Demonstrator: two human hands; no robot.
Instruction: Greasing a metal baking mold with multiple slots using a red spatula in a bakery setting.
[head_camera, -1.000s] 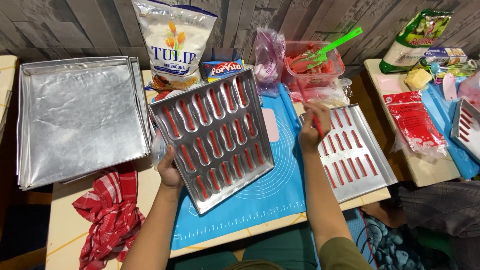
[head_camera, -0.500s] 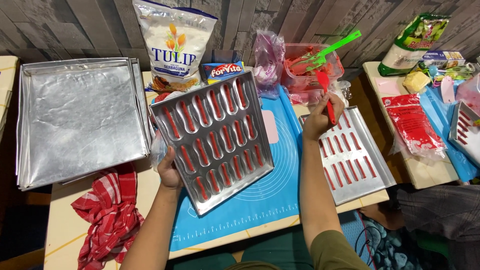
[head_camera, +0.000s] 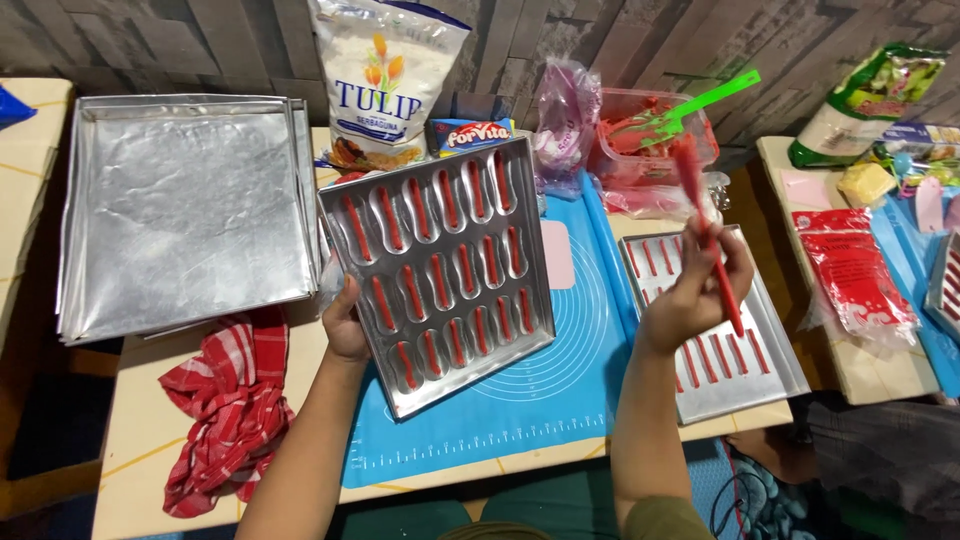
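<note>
Blue mat (head_camera: 560, 400) covers the table; left hand (head_camera: 345, 325) is clamped on the lower-left edge of a tilted metal mould tray (head_camera: 440, 270), lifted off the mat. Right hand (head_camera: 695, 290) is fisted round a red brush (head_camera: 705, 235), bristles up, over a second tray (head_camera: 740, 370).

The mould tray (head_camera: 440, 275) is shiny pressed metal with smooth oval hollows. The baking pans (head_camera: 185, 210) look dull, wrinkled metal. The blue mat (head_camera: 560, 390) looks matt and rubbery; the checked towel (head_camera: 225, 410) is soft cloth.
</note>
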